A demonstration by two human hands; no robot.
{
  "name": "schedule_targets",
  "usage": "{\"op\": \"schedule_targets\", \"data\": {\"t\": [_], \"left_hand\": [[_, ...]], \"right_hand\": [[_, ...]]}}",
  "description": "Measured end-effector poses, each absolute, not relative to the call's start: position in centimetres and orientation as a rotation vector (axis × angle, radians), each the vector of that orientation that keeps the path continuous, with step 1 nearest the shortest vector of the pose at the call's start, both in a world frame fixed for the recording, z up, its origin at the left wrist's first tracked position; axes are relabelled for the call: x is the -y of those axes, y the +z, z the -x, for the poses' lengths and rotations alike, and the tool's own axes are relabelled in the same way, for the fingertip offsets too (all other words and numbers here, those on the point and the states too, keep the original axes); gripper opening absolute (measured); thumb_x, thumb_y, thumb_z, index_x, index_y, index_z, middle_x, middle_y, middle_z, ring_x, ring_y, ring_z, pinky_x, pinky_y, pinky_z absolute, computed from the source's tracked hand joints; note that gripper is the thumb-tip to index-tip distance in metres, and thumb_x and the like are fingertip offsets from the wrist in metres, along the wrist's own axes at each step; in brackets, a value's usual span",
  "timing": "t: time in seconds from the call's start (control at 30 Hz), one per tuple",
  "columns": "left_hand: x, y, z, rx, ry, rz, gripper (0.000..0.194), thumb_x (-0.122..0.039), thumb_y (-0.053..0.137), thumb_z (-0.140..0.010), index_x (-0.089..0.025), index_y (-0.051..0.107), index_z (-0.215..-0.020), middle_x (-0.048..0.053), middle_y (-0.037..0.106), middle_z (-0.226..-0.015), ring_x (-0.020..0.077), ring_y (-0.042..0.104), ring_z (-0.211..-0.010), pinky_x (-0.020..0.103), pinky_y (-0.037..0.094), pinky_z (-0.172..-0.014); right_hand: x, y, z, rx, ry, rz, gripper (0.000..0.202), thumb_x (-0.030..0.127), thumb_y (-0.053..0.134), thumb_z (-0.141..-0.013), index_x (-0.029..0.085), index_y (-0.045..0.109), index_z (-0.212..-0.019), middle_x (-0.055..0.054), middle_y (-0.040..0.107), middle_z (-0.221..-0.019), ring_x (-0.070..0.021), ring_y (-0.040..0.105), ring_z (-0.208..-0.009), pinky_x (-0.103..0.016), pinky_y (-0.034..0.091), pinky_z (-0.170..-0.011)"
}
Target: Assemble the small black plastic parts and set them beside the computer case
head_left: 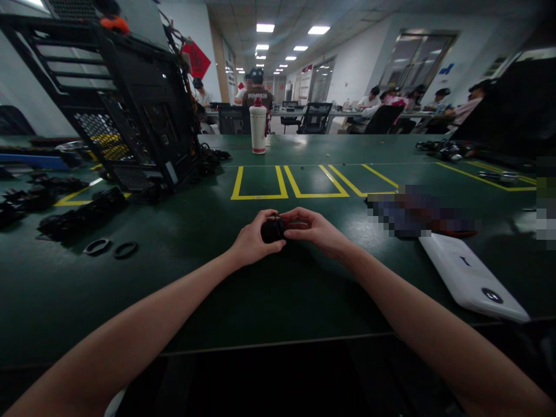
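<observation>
A small black cylindrical part [271, 231] is held just over the green table, in front of me. My left hand [254, 238] curls around it from the left, with the thumb along its near side. From the right, my right hand [310, 230] grips its right end between thumb and fingers. The part's finer details are too dark to make out. Off to the left lie two loose black rings: one with a hexagonal outline [97, 247] and a round one [125, 249].
An open black computer case [152, 116] stands at the left, beside rows of black parts [82, 214]. Yellow tape outlines [259, 197] mark the table [243, 301]. Beyond them stands a white cup [258, 130]. A white power bank-like device [473, 275] lies right. People sit behind.
</observation>
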State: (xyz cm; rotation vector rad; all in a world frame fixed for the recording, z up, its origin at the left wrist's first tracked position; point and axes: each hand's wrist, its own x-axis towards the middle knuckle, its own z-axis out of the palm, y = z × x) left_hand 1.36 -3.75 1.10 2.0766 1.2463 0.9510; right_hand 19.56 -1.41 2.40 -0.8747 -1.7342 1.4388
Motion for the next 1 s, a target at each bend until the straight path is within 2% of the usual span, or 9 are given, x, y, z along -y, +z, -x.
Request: {"op": "schedule_targets", "data": {"t": [0.27,0.4,0.57,0.67,0.83,1.0], "left_hand": [[3.7,1.1,-1.3,-1.242,0.958,-2.072,0.062,-0.036,0.062,-0.064,-0.022,0.034,-0.118,0.008,0.052,-0.112,0.0232,0.053,-0.100,0.040,0.041,-0.086],[3.7,1.0,-1.4,-1.237,0.961,-2.076,0.062,-0.035,0.062,-0.063,-0.022,0.035,-0.117,0.007,0.052,-0.112,0.0232,0.052,-0.101,0.040,0.041,-0.087],[3.7,1.1,-1.3,-1.223,0.973,-2.057,0.062,-0.036,0.061,-0.064,-0.021,0.034,-0.118,0.008,0.052,-0.112,0.0231,0.053,-0.100,0.040,0.042,-0.085],[3.7,1.0,-1.3,-1.221,0.992,-2.046,0.061,-0.035,0.061,-0.064,-0.022,0.035,-0.117,0.007,0.052,-0.111,0.0226,0.053,-0.100,0.039,0.042,-0.085],[3.6,1.0,-1.3,-1.210,1.010,-2.040,0.061,-0.036,0.061,-0.064,-0.022,0.034,-0.117,0.006,0.052,-0.110,0.0220,0.053,-0.100,0.038,0.042,-0.085],[3.6,1.0,-1.4,-1.244,0.956,-2.055,0.062,-0.036,0.062,-0.063,-0.023,0.035,-0.118,0.007,0.052,-0.113,0.0232,0.053,-0.100,0.040,0.041,-0.086]], "right_hand": [[1.5,2.3,-19.3,1.687,1.443,0.806,0.026,0.021,0.066,-0.063,0.019,0.057,-0.087,-0.003,0.058,-0.099,-0.0162,0.055,-0.094,-0.037,0.042,-0.086],[1.7,2.6,-19.4,1.705,1.487,0.784,0.031,0.015,0.066,-0.061,0.020,0.055,-0.089,-0.002,0.055,-0.105,-0.0181,0.051,-0.103,-0.037,0.041,-0.088],[1.8,2.5,-19.2,1.699,1.471,0.806,0.045,0.012,0.065,-0.060,0.023,0.051,-0.101,-0.004,0.049,-0.115,-0.0184,0.050,-0.105,-0.038,0.040,-0.090],[2.0,2.4,-18.8,1.719,1.414,0.823,0.039,0.017,0.065,-0.062,0.021,0.053,-0.098,-0.006,0.053,-0.110,-0.0189,0.050,-0.104,-0.037,0.041,-0.088],[2.2,2.2,-18.2,1.684,1.303,0.814,0.021,0.028,0.057,-0.072,0.020,0.055,-0.091,-0.004,0.058,-0.096,-0.0151,0.055,-0.093,-0.035,0.040,-0.087],[2.0,2.5,-18.7,1.729,1.332,0.835,0.021,0.023,0.061,-0.067,0.020,0.054,-0.086,-0.002,0.058,-0.096,-0.0165,0.054,-0.095,-0.038,0.041,-0.086]]}}
